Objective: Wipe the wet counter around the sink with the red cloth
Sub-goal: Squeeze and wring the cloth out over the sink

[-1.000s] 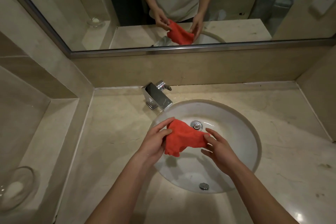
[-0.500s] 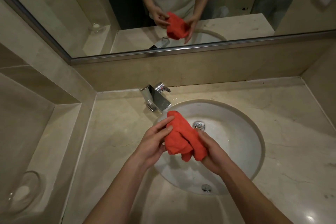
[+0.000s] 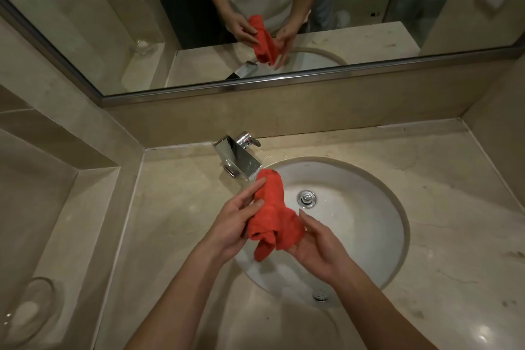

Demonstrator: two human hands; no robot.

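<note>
The red cloth (image 3: 272, 214) is bunched into a tall bundle above the left part of the white round sink (image 3: 355, 207). My left hand (image 3: 237, 220) holds its left side, fingers stretched up along it and thumb pressed into it. My right hand (image 3: 315, 244) cups the bundle from below and from the right, palm up. The beige marble counter (image 3: 176, 207) surrounds the sink, with water glinting behind the basin near the tap.
A chrome tap (image 3: 238, 158) stands at the sink's back left, close to the cloth's top. A glass dish (image 3: 27, 311) with a white soap sits on the lower ledge at left. The mirror (image 3: 255, 17) and walls close the back and both sides.
The cloth has been gathered from a flat spread into a tall bundle. My right hand has opened under it, and both hands sit slightly nearer the tap.
</note>
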